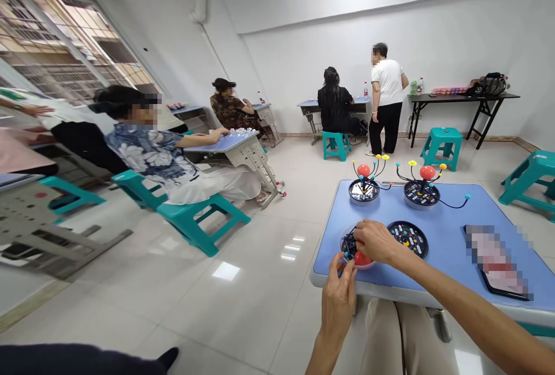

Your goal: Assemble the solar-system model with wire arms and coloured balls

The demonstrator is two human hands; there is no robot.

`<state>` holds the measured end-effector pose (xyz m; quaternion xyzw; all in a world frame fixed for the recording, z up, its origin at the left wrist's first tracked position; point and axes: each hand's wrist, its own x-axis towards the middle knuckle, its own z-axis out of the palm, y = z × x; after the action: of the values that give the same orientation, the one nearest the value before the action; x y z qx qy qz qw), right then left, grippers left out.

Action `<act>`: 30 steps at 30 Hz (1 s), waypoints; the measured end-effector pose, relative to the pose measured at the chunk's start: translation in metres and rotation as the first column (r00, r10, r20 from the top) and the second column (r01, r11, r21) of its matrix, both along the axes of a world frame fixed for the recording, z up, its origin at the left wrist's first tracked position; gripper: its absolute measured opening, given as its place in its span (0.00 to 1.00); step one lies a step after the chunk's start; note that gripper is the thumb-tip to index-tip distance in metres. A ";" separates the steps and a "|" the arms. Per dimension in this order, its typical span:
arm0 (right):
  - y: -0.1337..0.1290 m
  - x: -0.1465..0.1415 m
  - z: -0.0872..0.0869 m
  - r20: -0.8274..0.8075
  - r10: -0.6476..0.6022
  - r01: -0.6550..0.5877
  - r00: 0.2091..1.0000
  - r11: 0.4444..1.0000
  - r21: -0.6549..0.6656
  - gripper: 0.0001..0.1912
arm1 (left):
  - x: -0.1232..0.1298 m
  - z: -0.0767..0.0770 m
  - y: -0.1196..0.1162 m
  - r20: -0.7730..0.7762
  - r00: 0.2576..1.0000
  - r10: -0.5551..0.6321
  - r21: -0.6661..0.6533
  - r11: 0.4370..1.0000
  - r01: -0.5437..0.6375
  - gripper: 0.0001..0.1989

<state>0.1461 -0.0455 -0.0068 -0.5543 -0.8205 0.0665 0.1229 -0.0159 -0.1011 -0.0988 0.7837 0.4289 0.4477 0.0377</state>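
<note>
A clear plastic bowl (365,267) sits near the left front edge of the blue table. Inside it lie a red ball (361,259) and tangled black parts (348,243). My left hand (338,291) has its fingers and thumb at the bowl's near left rim, gripping it. From the right, my right hand (376,241) reaches down into the bowl with fingers pinched together; whatever they hold is hidden. Just beyond that wrist rests a round black base (410,238) with printed labels and a yellow centre.
Two planet models with red balls and coloured beads on curved arms, a left model (364,183) and a right model (425,186), stand at the table's back. A phone (496,265) lies at right. Green stools (442,147) and people at other desks (236,141) surround the table.
</note>
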 end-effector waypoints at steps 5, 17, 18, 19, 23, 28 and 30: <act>-0.010 0.029 0.002 -0.675 -0.124 -0.089 0.727 0.958 -0.271 0.05 | 0.005 0.021 -0.003 0.200 0.978 0.057 -0.075 0.996 -0.043 0.13; -0.034 0.037 0.007 -0.937 -0.285 -0.427 0.204 0.835 -0.347 0.14 | 0.060 0.105 0.028 0.696 0.709 0.117 -0.538 0.739 0.406 0.14; -0.034 0.037 0.007 -0.931 -0.329 -0.434 0.159 0.823 -0.365 0.15 | 0.063 0.105 0.032 0.709 0.690 0.149 -0.564 0.706 0.427 0.15; -0.034 0.037 0.006 -0.921 -0.372 -0.445 0.113 0.810 -0.382 0.15 | 0.066 0.106 0.035 0.716 0.676 0.174 -0.585 0.678 0.445 0.15; -0.034 0.035 0.003 -0.861 -0.506 -0.502 -0.045 0.757 -0.418 0.15 | 0.072 0.105 0.044 0.707 0.666 0.236 -0.642 0.610 0.465 0.18; -0.037 0.037 -0.002 -0.874 -0.483 -0.444 0.052 0.773 -0.454 0.16 | 0.076 0.104 0.044 0.700 0.685 0.205 -0.615 0.660 0.431 0.16; -0.039 0.040 -0.003 -0.898 -0.395 -0.348 0.195 0.828 -0.440 0.17 | 0.078 0.105 0.040 0.675 0.724 0.143 -0.558 0.740 0.375 0.14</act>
<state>0.1862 -0.0850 -0.0097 -0.4038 -0.4805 0.6374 0.4471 0.0625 -0.0608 0.0062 0.5247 0.4597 0.5162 0.4969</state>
